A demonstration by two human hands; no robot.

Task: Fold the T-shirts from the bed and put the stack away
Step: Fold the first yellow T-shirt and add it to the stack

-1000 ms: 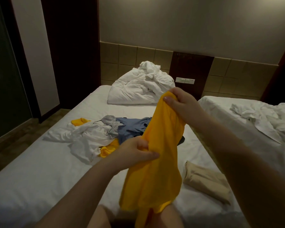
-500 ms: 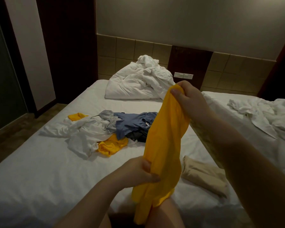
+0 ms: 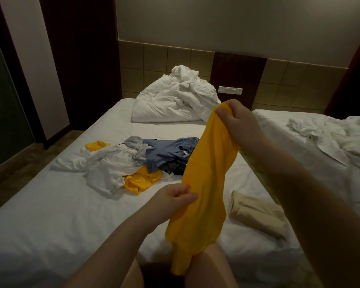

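From the head view, the right hand (image 3: 240, 126) pinches the top of a bright yellow cotton T-shirt (image 3: 204, 183) held above the white-sheeted bed (image 3: 50, 221); the left hand (image 3: 173, 197) grips its edge lower down. Best find both shoulders and shake it flat. A heap of unfolded shirts (image 3: 133, 163) and a folded beige garment (image 3: 258, 215) crowd the laying space.

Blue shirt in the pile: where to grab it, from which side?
Pinch the blue shirt at its exposed upper edge by the neck label, coming from above on the pile's right. It lies uppermost there; its left side tucks under the grey garment.
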